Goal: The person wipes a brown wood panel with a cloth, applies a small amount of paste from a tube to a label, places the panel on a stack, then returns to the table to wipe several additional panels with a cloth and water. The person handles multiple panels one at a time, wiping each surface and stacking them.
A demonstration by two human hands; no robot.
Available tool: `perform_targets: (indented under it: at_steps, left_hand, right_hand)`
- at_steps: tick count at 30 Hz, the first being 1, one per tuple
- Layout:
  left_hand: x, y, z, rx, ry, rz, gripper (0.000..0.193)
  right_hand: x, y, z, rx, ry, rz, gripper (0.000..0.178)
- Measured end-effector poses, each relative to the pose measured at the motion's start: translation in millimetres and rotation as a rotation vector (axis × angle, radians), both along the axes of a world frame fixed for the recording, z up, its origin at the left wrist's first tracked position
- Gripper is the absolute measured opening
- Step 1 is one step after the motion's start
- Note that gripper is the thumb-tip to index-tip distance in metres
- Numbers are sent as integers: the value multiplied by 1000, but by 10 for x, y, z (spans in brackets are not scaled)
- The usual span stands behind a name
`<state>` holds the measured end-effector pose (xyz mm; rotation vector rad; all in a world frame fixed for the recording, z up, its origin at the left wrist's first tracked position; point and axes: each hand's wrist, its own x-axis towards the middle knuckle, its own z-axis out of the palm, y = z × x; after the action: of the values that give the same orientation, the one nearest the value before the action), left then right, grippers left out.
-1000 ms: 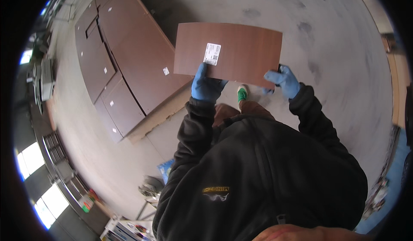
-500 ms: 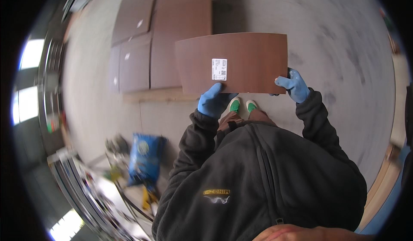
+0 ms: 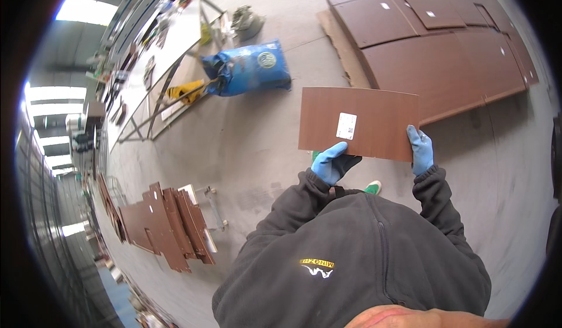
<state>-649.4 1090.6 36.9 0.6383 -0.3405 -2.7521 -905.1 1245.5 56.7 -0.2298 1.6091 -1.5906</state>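
Note:
A flat brown wood-look panel [image 3: 380, 120] is held out in front of my body, with a white printed label [image 3: 346, 126] on its upper face. My left hand [image 3: 333, 163], in a blue glove with a dark palm, grips the near edge below the label, thumb on top. At the panel's right end my right hand [image 3: 421, 149], gloved the same way, closes round the edge with its thumb on the face. The fingers beneath the panel are mostly hidden.
Large brown panels [image 3: 433, 64] with labels lie stacked at the far right. A blue sack [image 3: 252, 67] rests on the floor beside a long cluttered workbench [image 3: 170, 53]. More brown panels [image 3: 167, 222] stand piled near a wheeled cart [image 3: 213, 208] at the left.
My body has turned left, so the large panels now appear at the right, and the sack and bench at upper left. Both hands still hold the panel. The panel pile at left has come into view.

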Motion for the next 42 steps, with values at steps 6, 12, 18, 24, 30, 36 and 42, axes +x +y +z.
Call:
perform_targets:
  at_steps: [6, 12, 18, 24, 30, 36, 42]
  left_hand:
    - [1073, -1465, -69, 50, 16, 317, 53]
    - [2476, -3274, -161, -83, -141, 544, 52]
    - [2983, -4883, -251, -295, -494, 345, 51]
    - [3079, -6629, -739, -224, -589, 478, 51]
    - [3449, -8238, -1051, -220, -662, 652, 49]
    - [3785, -9663, -1249, -104, -466, 765, 44]
    - [4321, -11149, -1445, -75, -428, 622, 41]
  right_hand:
    - [463, -2185, -193, 122, -22, 283, 37]
    - [1085, -4295, -468, -19, -54, 464, 37]
    - [1376, -6207, -574, 43, 51, 590, 35]
    - [1653, -8551, -958, 13, 243, 685, 44]
    - [2081, -10734, -1075, 45, 525, 890, 46]
    - [2676, -12304, -982, 199, 788, 889, 50]
    - [3247, -13381, -1328, 303, 1026, 750, 44]
